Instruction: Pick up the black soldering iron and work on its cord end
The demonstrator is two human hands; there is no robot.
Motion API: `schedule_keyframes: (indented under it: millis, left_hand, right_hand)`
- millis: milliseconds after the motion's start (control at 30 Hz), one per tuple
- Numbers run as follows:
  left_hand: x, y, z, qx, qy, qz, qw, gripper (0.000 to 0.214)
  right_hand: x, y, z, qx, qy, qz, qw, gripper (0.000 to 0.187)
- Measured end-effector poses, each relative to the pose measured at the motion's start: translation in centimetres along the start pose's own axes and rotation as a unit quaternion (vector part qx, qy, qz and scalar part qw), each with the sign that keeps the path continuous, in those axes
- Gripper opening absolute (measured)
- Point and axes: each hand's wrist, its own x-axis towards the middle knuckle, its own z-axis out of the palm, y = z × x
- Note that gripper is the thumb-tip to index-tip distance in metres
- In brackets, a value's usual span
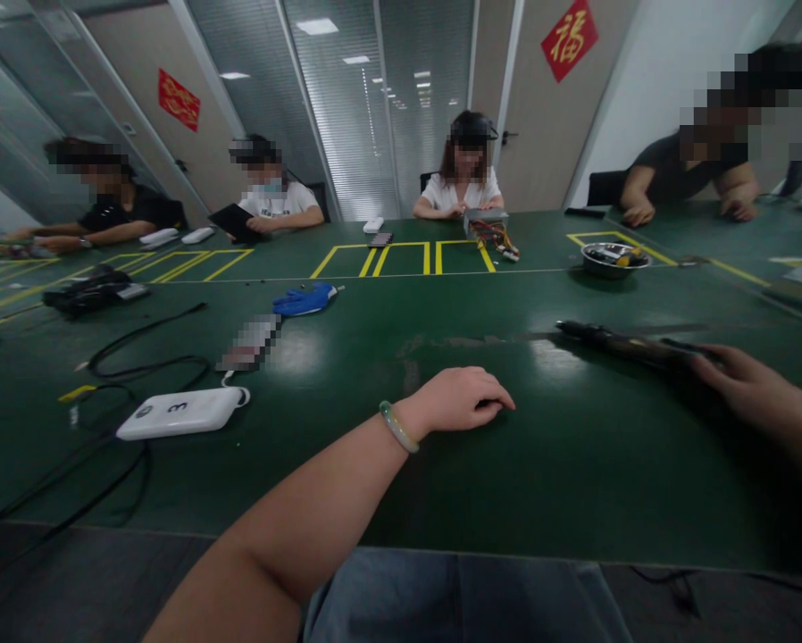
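My left hand [460,399] rests on the dark green table [441,482] near its front edge, fingers curled loosely downward with nothing visible in them; a pale green bangle [398,427] circles the wrist. Far to the right, my right hand [749,386] is closed round the near end of a long dark tool [619,340] that lies low over the table and points left. The tool's handle is partly covered by the fingers.
A white power bank [179,413] marked 3 with black cables [133,357] lies at left. A blue glove [304,299] and a blurred item sit further back. A metal bowl [614,259] stands at back right. Several people sit round the far side.
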Motion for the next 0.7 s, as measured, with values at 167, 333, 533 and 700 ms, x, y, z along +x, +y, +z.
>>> schedule_keyframes:
  millis: [167,333,533,700]
  left_hand:
    - [0.0,0.6,-0.4,0.031,0.069,-0.006,0.997,0.029]
    - [-0.3,0.5,-1.0,0.078,0.19,-0.09,0.975,0.036]
    - [-1.1,-1.6,-1.1,0.099,0.232,-0.205,0.946,0.044]
    - [-1.2,-1.9,-0.9,0.098,0.223,-0.207,0.947,0.048]
  right_hand:
    - [-2.5,-12.8,4.4,0.042,-0.125,-0.151,0.98,0.047]
    - [-7.6,-25.9,9.7,0.103,-0.15,-0.304,0.935,0.038]
    - [-10.9,-30.4,10.6,0.182,-0.148,-0.348,0.908,0.055]
    - [-9.9,-27.6,4.3,0.218,-0.124,-0.361,0.898,0.055]
